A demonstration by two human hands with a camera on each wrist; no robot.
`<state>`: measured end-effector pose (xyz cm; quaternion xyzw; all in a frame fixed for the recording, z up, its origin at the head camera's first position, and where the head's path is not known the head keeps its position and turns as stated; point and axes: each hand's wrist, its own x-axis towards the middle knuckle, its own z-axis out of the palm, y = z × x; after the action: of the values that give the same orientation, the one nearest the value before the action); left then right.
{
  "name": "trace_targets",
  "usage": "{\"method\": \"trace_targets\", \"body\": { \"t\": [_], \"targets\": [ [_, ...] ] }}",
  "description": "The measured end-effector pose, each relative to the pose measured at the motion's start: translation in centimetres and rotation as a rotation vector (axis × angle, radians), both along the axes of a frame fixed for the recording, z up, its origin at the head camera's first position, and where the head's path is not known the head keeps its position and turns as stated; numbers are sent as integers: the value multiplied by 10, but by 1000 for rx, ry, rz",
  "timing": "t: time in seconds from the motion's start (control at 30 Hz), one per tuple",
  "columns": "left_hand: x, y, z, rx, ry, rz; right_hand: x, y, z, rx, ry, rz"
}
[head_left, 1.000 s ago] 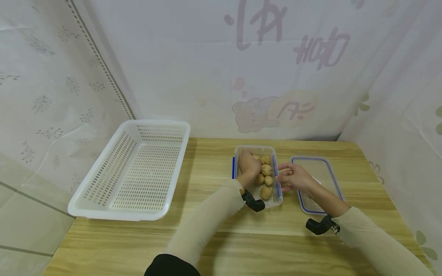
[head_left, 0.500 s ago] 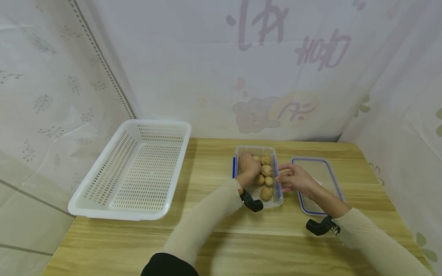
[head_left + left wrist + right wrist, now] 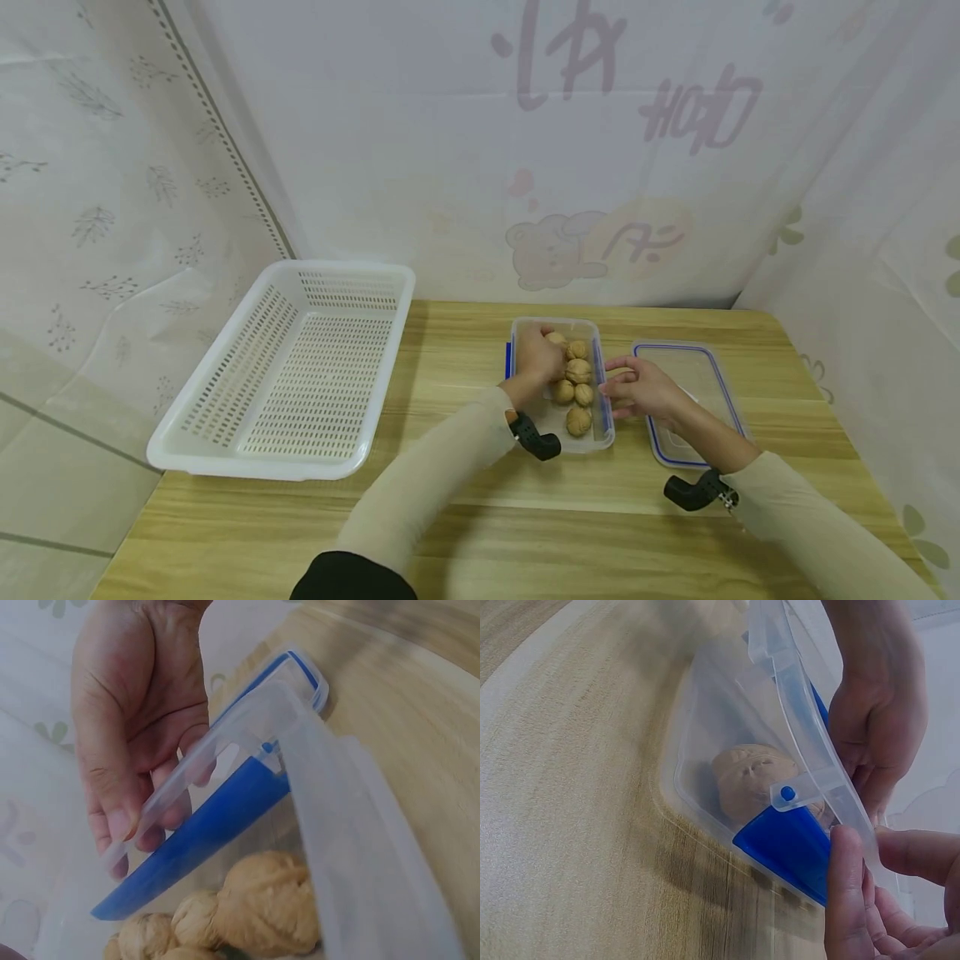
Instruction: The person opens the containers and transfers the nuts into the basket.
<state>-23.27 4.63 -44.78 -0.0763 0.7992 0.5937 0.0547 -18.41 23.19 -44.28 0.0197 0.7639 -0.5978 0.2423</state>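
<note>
A clear plastic food container (image 3: 551,437) with blue side clasps holds several walnuts (image 3: 578,371), which show large in the left wrist view. My left hand (image 3: 540,357) reaches down into its left half, beside the walnuts. Its fingertips are hidden, and I cannot tell whether they grip a walnut. My right hand (image 3: 643,387) is at the container's right side. The left wrist view shows that hand's thumb (image 3: 112,802) inside the rim and the other fingers outside, by the blue clasp (image 3: 202,832). From the right wrist, the thumb and fingers pinch the rim (image 3: 810,727).
A white perforated basket (image 3: 315,383) stands on the left part of the wooden table (image 3: 450,517). Right of the container lies its clear lid (image 3: 686,358) with a blue seal, partly under my right forearm. A printed curtain (image 3: 420,167) hangs behind the table.
My left hand has shifted slightly inside the container, and its wrist and forearm have moved a little left. My right hand has stayed in place.
</note>
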Motion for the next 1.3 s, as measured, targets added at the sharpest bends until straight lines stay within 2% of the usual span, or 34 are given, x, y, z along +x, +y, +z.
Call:
{"method": "trace_targets", "body": {
  "t": [0.07, 0.3, 0.6, 0.77, 0.93, 1.3],
  "targets": [
    [-1, -2, 1, 30, 10, -19, 0, 0, 0, 1, -2, -1],
    [-5, -11, 7, -67, 135, -168, -1, 1, 0, -1, -8, -1],
    [-9, -25, 27, -11, 161, -324, -1, 2, -1, -13, -6, 5],
    [-15, -36, 40, -8, 230, -393, -2, 2, -2, -18, -8, 4],
    [-22, -52, 56, -20, 263, -421, -3, 3, -3, -15, -5, 7],
    [-36, -98, 83, -4, 236, -455, -3, 3, -4, -18, -6, 9]
  ]
}}
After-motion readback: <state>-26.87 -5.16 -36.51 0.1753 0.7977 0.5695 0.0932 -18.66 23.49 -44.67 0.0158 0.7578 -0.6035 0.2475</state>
